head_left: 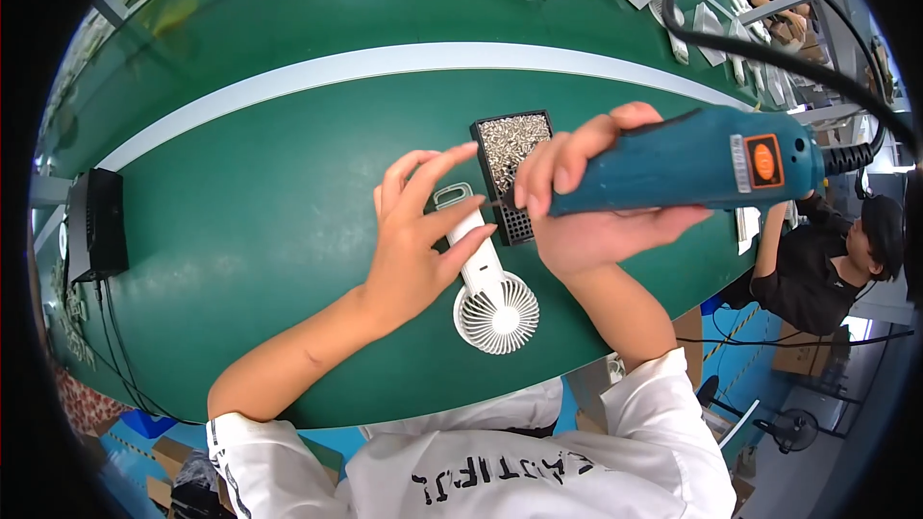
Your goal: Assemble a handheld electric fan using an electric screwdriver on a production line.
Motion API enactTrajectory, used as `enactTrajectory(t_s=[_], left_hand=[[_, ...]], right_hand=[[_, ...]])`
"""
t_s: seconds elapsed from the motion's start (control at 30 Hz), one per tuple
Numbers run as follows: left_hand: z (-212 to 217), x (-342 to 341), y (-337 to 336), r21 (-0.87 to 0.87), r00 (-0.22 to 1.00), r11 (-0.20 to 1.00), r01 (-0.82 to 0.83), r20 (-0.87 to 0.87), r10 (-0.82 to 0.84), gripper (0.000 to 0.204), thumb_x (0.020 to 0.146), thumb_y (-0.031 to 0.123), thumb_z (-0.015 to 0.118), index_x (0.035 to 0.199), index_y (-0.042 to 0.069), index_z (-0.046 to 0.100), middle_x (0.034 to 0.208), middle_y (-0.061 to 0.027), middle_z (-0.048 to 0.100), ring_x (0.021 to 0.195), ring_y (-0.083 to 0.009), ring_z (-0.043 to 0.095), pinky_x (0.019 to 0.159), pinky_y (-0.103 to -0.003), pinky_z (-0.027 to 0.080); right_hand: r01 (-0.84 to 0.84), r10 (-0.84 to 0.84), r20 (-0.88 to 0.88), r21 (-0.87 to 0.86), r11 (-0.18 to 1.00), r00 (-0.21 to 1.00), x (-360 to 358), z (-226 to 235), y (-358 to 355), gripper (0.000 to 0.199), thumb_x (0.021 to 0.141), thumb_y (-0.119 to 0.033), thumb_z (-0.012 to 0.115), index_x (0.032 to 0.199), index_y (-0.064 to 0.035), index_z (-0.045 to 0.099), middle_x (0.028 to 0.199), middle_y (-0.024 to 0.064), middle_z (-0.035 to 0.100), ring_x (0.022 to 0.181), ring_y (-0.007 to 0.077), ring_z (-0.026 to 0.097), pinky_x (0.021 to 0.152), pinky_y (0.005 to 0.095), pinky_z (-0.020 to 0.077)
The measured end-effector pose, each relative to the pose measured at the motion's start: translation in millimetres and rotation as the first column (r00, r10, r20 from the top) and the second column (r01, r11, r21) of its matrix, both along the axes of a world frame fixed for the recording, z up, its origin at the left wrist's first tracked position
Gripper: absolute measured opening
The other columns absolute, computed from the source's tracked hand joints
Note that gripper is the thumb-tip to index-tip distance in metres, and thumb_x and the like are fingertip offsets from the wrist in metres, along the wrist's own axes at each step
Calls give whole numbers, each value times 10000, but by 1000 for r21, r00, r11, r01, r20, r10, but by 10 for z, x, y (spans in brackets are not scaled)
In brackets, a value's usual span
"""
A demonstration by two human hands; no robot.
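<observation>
Teal barrel-shaped electric screwdriver (663, 168) is hanging over the green workbench (240, 211); through the head feed I am seeing the right hand (582, 240) wrapping around its nose. A white plastic handheld fan (502, 317) with a round ribbed head is lying on the workbench, the left hand (409, 235) reaching across its handle, thumb and forefinger narrowly parted. Beside it, a black rectangular tray (519, 226) is holding silvery screws (514, 135).
</observation>
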State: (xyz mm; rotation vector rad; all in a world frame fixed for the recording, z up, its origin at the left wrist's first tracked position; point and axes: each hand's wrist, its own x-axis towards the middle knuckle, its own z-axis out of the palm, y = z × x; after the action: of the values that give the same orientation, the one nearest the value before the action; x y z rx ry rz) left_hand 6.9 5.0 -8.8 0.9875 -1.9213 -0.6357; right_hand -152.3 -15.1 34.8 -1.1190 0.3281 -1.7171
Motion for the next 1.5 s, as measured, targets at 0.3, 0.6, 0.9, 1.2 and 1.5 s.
enactTrajectory(t_s=[0.3, 0.6, 0.9, 1.2, 1.5], left_hand=[[-116, 18, -25, 36, 1000, 999, -13, -28, 14, 234, 667, 124, 784, 857, 12, 706, 1331, -104, 507, 1195, -328, 437, 950, -420, 356], [-102, 43, -25, 76, 1000, 997, -17, 15, 16, 216, 687, 132, 773, 856, 57, 661, 1228, -91, 541, 1111, -289, 491, 875, -385, 363], [-122, -9, -35, 77, 999, 997, 6, 34, -9, 224, 699, 137, 771, 875, 69, 649, 1151, -69, 567, 1073, -256, 510, 860, -371, 350], [60, -53, 17, -91, 1000, 996, 6, 7, -5, 333, 629, 153, 811, 930, 88, 684, 1185, -74, 562, 1107, -292, 487, 919, -406, 343], [26, -75, 42, 78, 942, 957, 280, -213, -258, 136, 644, 93, 791, 725, 69, 685, 1140, -35, 627, 1098, -264, 500, 897, -388, 351]], right_hand=[[151, -113, -138, 306, 940, 984, 140, -152, -59, 937, 684, -921, 235, 1073, -95, 443, 585, 54, 465, 414, 178, 466, 411, 310, 416], [197, -197, -10, 104, 975, 980, -113, 176, -27, 896, 740, -880, 235, 1136, -110, 466, 605, 38, 462, 383, 169, 440, 373, 308, 383], [507, -486, -155, 156, 848, 860, -504, -108, -51, 834, 799, -832, 171, 1108, -114, 460, 593, 29, 434, 372, 163, 417, 366, 300, 372], [386, -391, 16, 121, 914, 920, -391, 195, 143, 798, 826, -802, 202, 1124, -103, 444, 605, 18, 426, 346, 149, 370, 332, 295, 332], [181, -186, 23, 152, 972, 982, -123, 210, 273, 753, 866, -755, 221, 1159, -94, 432, 629, 22, 446, 361, 150, 397, 331, 295, 347]])
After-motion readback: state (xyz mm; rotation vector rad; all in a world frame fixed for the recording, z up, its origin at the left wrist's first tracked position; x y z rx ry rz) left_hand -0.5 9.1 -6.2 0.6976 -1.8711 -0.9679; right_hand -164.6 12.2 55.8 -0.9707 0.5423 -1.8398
